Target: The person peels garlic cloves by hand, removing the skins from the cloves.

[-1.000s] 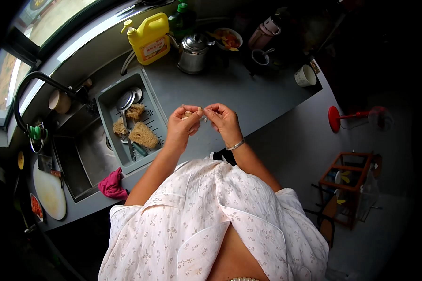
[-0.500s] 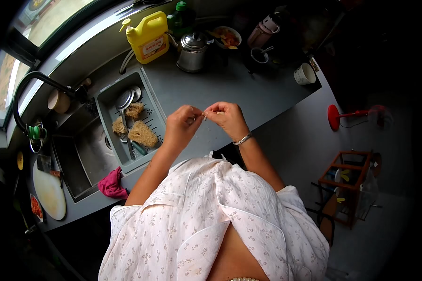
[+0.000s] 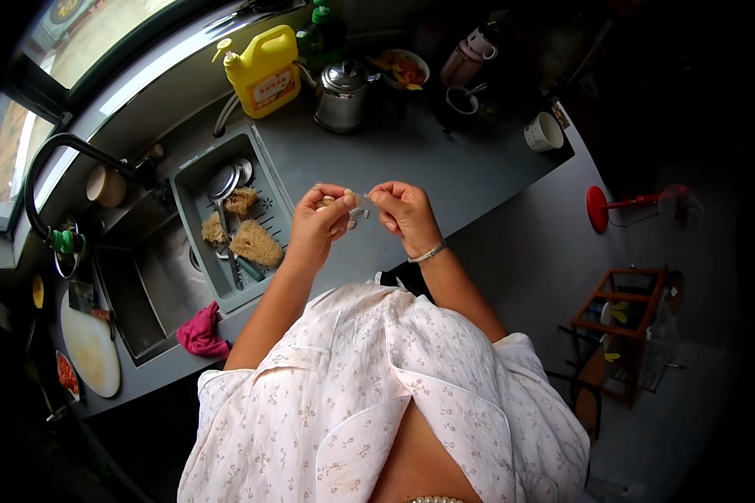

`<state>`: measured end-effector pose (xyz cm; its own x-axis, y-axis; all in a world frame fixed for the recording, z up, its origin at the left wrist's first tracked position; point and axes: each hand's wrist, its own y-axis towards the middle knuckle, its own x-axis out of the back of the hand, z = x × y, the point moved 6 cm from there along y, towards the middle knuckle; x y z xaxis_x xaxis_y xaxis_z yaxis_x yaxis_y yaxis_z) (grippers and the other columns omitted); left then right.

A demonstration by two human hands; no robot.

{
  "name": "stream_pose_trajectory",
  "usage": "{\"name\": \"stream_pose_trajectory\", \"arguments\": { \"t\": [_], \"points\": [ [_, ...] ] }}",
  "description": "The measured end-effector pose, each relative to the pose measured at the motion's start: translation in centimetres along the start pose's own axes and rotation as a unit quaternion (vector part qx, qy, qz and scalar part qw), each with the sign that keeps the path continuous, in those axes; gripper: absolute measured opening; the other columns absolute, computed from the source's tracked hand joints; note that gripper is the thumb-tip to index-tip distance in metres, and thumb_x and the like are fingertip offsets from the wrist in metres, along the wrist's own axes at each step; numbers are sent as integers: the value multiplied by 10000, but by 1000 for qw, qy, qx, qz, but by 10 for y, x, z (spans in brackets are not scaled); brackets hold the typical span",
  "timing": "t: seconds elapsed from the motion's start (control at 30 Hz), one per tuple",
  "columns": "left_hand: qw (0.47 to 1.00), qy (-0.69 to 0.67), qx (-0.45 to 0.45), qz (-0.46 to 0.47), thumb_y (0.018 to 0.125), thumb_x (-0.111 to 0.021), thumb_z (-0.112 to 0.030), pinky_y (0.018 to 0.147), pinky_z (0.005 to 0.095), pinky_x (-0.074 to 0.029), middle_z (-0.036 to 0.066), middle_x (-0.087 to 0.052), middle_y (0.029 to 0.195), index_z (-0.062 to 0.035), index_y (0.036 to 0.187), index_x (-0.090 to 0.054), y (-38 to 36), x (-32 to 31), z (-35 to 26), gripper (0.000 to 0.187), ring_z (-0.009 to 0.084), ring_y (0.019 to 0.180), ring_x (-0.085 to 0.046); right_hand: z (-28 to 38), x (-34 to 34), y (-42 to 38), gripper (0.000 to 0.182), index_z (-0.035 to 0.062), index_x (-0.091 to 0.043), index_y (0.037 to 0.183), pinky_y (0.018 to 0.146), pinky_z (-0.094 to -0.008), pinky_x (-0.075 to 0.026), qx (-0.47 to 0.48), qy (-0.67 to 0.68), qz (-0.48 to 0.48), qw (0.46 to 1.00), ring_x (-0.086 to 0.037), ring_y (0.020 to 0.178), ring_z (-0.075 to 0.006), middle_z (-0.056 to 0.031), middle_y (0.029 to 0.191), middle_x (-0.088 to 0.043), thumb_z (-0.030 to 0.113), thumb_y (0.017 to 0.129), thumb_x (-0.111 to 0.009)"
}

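1. The worktop (image 3: 352, 159) keeps its layout; the change is in the hands, above the worktop beside its front edge, between the grey tray (image 3: 273, 183) and the right-hand corner where the cup (image 3: 544, 132) stands.

2. The left hand (image 3: 320, 226) has turned so that the thumb and curled fingers show; half a second ago its back faced up. Its thumb and forefinger are pressed together on a small piece.

3. The right hand (image 3: 408, 216) has drawn slightly away, leaving a narrow gap between the two sets of fingertips. Its own thumb and finger are pinched together, apparently on a thin wisp; exactly how much they hold cannot be told.

4. The pale pieces (image 3: 327, 202) sit in the left hand, partly hidden by its fingers: small, rounded, smooth and cream-coloured.

5. The thin wisp (image 3: 364, 200) bridges the gap, whitish and nearly see-through. The parting of the fingertips suggests that a layer is being pulled off and the work is under way, not finished.

6. Loose pale bits (image 3: 352, 224) show below the hands, apparently on the worktop near its front edge.
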<state>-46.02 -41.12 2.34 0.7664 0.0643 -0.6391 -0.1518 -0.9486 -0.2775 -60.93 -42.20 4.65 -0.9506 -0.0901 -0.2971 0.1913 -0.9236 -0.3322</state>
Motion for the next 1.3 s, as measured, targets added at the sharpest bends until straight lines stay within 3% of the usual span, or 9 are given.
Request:
{"name": "stream_pose_trajectory", "arguments": {
  "t": [0.3,0.47,0.6,0.7,0.77,0.87,1.2,1.27,1.3],
  "points": [
    [997,-75,24,-4,860,-652,-62,416,170,-328,53,-631,803,-64,940,-598,2,6,5,96,63,512,-459,4,0,-1,154,6,-654,927,416,-154,-293,73,-13,9,997,-411,470,-5,53,615,-512,149,871,-642],
    [997,-73,25,-4,842,-676,-66,423,175,-306,40,-642,817,-63,946,-592,2,5,7,134,47,504,-432,9,-6,-3,201,-14,-672,894,529,-193,-450,151,-174,-38,972,-572,588,-68,2,711,-635,186,878,-665],
    [997,-74,30,7,841,-682,-78,432,182,-318,34,-644,816,-57,967,-598,1,0,7,153,48,511,-436,10,-11,-5,178,-23,-668,905,600,-225,-499,191,-183,-35,964,-637,683,-99,-48,779,-687,150,863,-676],
    [997,-69,34,1,844,-685,-91,437,189,-330,35,-645,817,-48,963,-603,-2,-4,6,151,53,520,-445,14,-11,-7,136,2,-669,888,588,-240,-508,205,-259,-64,942,-654,668,-121,-60,771,-678,124,832,-694],
    [997,-67,34,-3,846,-686,-101,439,192,-336,37,-646,817,-43,958,-606,-2,-4,6,149,56,525,-452,26,-16,-15,105,27,-656,855,573,-256,-516,326,-367,-96,866,-657,639,-161,-68,763,-647,107,803,-699],
    [995,-85,51,-13,856,-682,-123,442,197,-347,38,-641,809,-34,962,-609,-1,-1,12,156,68,537,-470,31,-23,-21,90,39,-635,820,561,-271,-520,356,-407,-103,835,-652,622,-194,-67,764,-621,92,784,-698],
    [995,-69,72,21,881,-651,-153,420,202,-343,37,-619,779,-15,972,-618,-1,0,12,169,79,527,-479,29,-21,-22,71,9,-622,834,570,-253,-532,324,-342,-79,878,-649,631,-150,-53,732,-622,46,799,-671],
    [994,-73,77,28,882,-647,-151,415,200,-341,38,-617,779,-12,975,-619,-1,-2,11,170,78,522,-476,12,-15,-12,95,-5,-625,848,526,-215,-487,167,-176,-34,970,-590,581,-86,-7,680,-604,86,848,-651],
    [994,-67,79,28,884,-642,-148,410,196,-339,39,-614,781,-9,977,-618,-2,-4,10,169,77,519,-473,10,-13,-11,95,-5,-625,848,526,-215,-487,168,-176,-34,969,-590,581,-86,-7,680,-604,86,848,-651]
  ]
}}
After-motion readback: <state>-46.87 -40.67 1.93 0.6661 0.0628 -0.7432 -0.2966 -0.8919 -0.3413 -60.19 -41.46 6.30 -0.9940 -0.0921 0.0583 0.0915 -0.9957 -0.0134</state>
